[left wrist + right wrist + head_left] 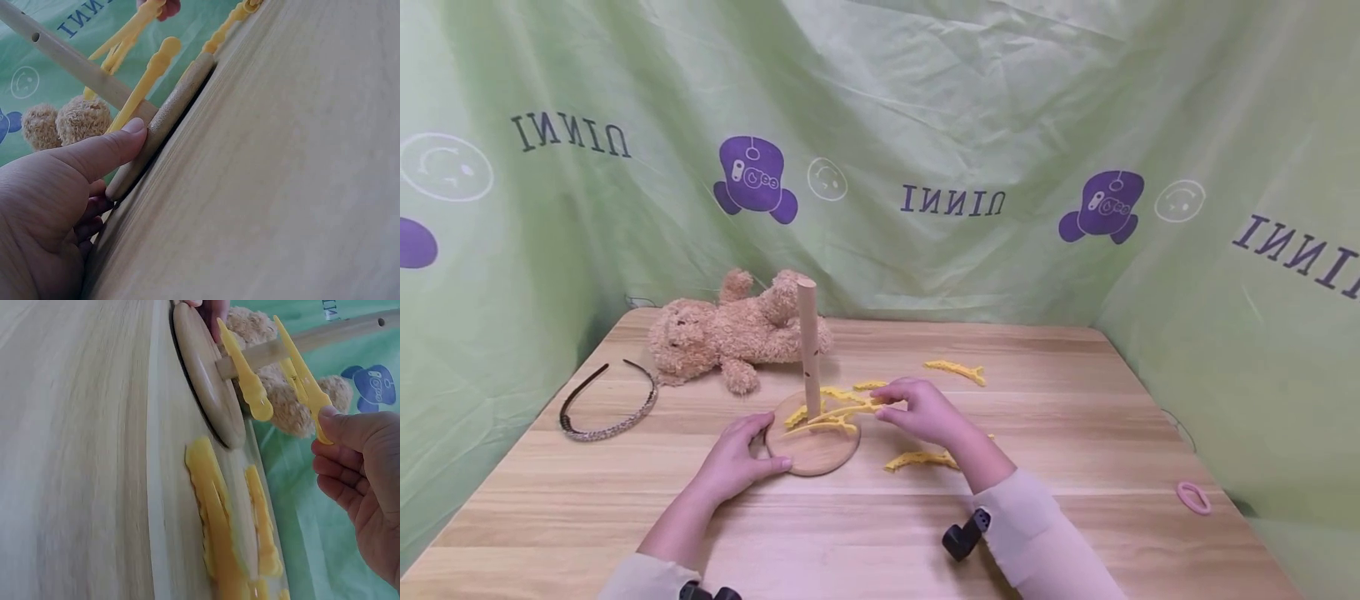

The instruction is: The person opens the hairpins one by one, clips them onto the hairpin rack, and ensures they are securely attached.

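A round wooden base [814, 457] carries an upright wooden post [808, 337]. My left hand [735, 461] grips the base's left edge, thumb on top; the left wrist view shows the fingers partly hidden beyond the rim. Between thumb and fingertips, my right hand [925, 413] pinches a yellow hair clip [855, 409] by its end. In the right wrist view this clip [305, 378] has its prongs spread beside the post [312, 339], one crossing in front. Lower down, another yellow clip [249, 381] lies across the post's foot. More yellow clips show around the foot.
Loose yellow clips [917, 459] lie right of the base, and one clip [956, 369] farther back. A teddy bear [748, 333] lies behind the post. At the left is a headband [608, 432]; a pink hair tie [1192, 498] lies near the right edge.
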A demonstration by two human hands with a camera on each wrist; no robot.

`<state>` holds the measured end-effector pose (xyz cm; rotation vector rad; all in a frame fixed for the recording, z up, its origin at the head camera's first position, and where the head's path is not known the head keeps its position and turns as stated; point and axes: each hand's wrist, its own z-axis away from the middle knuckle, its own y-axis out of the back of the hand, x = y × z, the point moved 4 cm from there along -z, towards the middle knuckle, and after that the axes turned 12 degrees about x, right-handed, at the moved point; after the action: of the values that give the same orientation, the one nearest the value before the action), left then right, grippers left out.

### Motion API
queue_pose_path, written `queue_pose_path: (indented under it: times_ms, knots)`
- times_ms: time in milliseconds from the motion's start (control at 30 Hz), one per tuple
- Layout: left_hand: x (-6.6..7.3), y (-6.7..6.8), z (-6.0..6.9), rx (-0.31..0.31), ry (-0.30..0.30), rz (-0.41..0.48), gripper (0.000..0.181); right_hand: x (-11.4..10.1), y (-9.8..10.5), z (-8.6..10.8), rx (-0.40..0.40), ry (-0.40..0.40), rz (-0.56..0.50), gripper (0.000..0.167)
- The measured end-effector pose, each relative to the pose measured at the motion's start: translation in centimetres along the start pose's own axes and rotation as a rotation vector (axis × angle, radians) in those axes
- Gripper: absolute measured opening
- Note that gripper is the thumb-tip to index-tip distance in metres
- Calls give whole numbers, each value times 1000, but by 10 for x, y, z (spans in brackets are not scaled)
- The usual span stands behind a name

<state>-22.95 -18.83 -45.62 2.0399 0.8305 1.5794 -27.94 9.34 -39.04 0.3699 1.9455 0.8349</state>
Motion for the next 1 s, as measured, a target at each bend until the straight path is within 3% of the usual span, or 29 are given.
queue_pose_path:
  times_ms: [300, 733, 1000]
  knots:
    - [-1, 0, -1, -18, 25, -5, 91, -11, -22, -14, -11, 61, -20, 29]
    - [2, 0, -1, -7, 3, -6, 88, -13, -31, -16, -72, 12, 30, 32]
    - [4, 1, 1, -13, 10, 1, 89, -14, -31, -12, -101, -7, 5, 44]
